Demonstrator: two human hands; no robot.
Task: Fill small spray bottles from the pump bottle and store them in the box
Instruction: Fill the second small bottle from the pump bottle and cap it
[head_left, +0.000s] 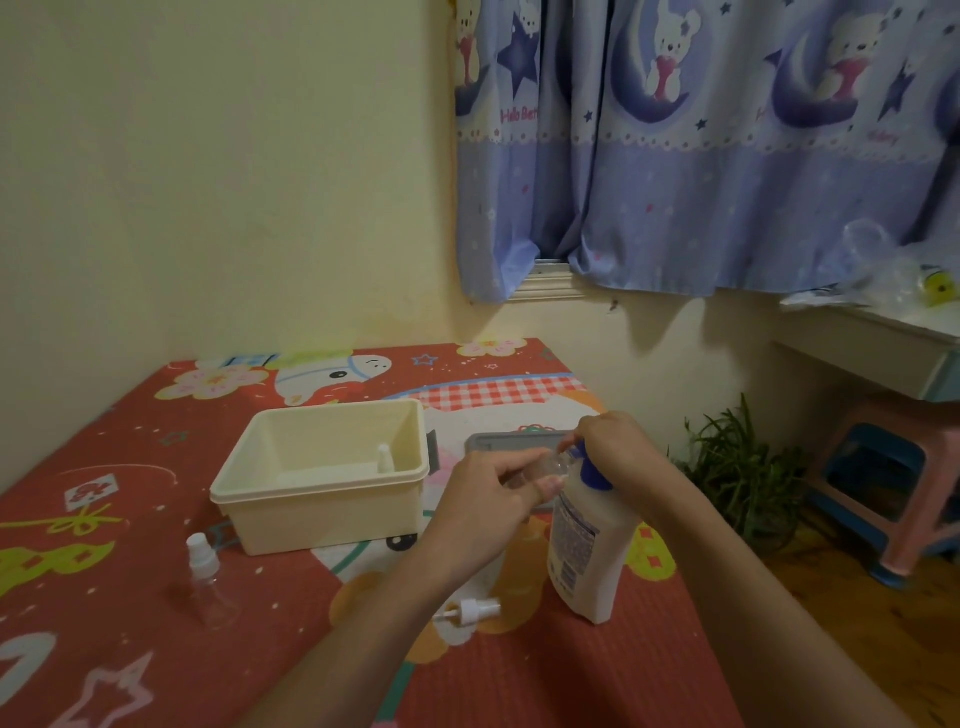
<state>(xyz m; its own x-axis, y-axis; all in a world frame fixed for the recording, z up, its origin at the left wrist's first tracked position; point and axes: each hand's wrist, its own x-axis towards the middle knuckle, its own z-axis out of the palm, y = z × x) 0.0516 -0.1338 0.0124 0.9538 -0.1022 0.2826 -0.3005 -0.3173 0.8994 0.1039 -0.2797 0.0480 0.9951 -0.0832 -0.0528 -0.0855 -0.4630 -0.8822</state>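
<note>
Red mat (156, 467) — left hand (493, 493) pinches small bottle (553, 465); right hand (613, 441) curled over pump bottle (587, 545).

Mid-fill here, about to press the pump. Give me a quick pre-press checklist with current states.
1. Small bottle held at the pump nozzle by the left hand: ok.
2. Right hand on the pump head: ok.
3. Nozzle lined up inside the bottle mouth: cannot tell, fingers cover it.
4. Pump bottle upright: not ok, it leans.
5. Spray cap off and lying on the mat within reach: ok.
6. Box open for storing, one bottle already inside: ok.
</note>
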